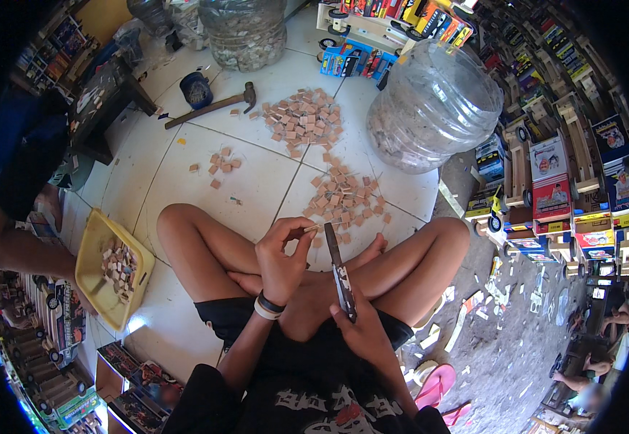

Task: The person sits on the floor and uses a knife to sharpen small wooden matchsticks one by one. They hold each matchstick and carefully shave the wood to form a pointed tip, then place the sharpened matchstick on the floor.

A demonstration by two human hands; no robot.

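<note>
My left hand (283, 260) is closed, its thumb and fingertips pinching a thin, pale stick-like piece (313, 228) over my crossed legs. My right hand (364, 329) grips a long, narrow hand tool (338, 273) with a dark upper end and a black-and-grey lower part. Seen edge-on, its exact kind is hard to make out. The tool's upper end stands close beside the thin piece; whether they touch is unclear. Just beyond my hands lies a scattered pile of small square wooden blocks (343, 195), with thin strands among them.
Farther off are a larger block pile (304, 119), a small group of blocks (220, 165), a hammer (217, 106) and a dark blue cup (197, 90). A big clear plastic container (430, 108) stands right, a yellow tub (87, 267) left. Toy trucks (549, 177) are stacked at right; another person's leg (22, 249) is at left.
</note>
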